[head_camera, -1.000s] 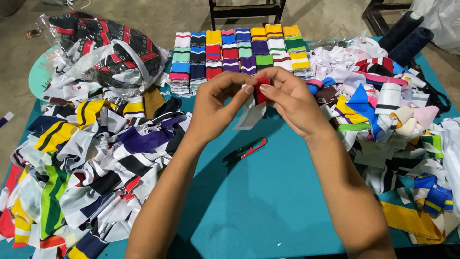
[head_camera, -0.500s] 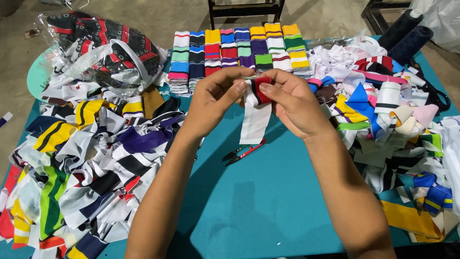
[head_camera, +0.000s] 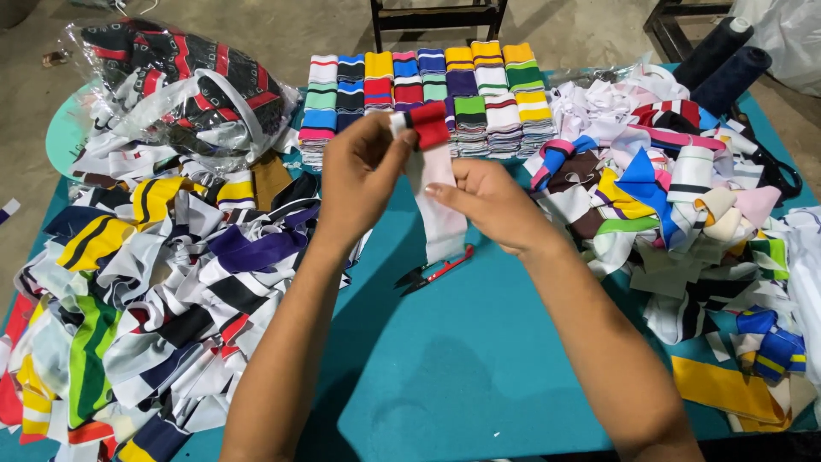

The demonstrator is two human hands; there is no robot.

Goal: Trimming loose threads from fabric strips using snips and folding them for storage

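My left hand (head_camera: 359, 175) pinches the top of a white knit strip with a red and dark band (head_camera: 432, 150), holding it up above the teal table (head_camera: 462, 368). Lower down, my right hand (head_camera: 487, 201) grips the same strip, whose white tail hangs over the table. Small snips with red handles (head_camera: 432, 272) lie on the table just below the strip.
Neat stacks of folded striped strips (head_camera: 428, 94) line the far edge. Loose heaps of striped strips lie at the left (head_camera: 145, 282) and at the right (head_camera: 684, 205). A clear plastic bag of dark fabric (head_camera: 180, 90) sits far left. Two dark thread cones (head_camera: 718, 56) stand far right.
The strip has unfolded and now hangs full length. My left hand has lifted its top end higher, while my right hand has slid down along it.
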